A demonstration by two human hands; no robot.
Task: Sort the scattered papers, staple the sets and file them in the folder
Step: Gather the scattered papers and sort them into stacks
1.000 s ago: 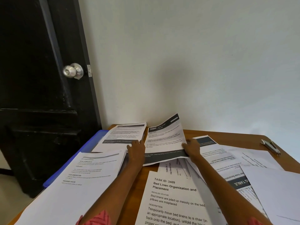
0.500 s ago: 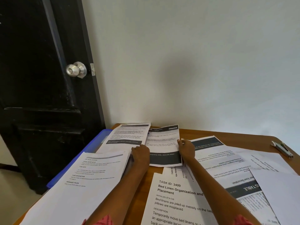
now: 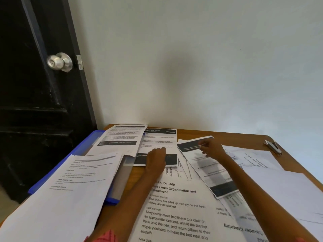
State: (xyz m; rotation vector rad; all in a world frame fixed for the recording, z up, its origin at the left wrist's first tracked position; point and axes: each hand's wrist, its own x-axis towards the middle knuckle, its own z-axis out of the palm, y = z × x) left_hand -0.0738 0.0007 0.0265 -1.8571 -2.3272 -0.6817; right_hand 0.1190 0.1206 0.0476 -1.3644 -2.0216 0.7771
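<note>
Papers (image 3: 174,206) scattered, left hand (image 3: 156,158) flat on sheet (image 3: 159,147), right hand (image 3: 212,148) raised

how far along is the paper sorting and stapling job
Early. Done: nothing visibly stapled or filed. In hand: left hand rests on one sheet; right hand fingers another's corner. Left: papers lie scattered over the table, some covering the blue folder; stapler sits untouched.

White sheets (image 3: 176,215) printed with black text are showing dark charcoal header bands. A blue folder (image 3: 83,149) is peeking out beneath them on the orange-brown wooden table (image 3: 244,138). A silver-grey stapler (image 3: 273,146) is glinting. A black door (image 3: 31,95) is carrying a silver knob (image 3: 60,62); red patterned sleeves (image 3: 106,237) are showing.
</note>
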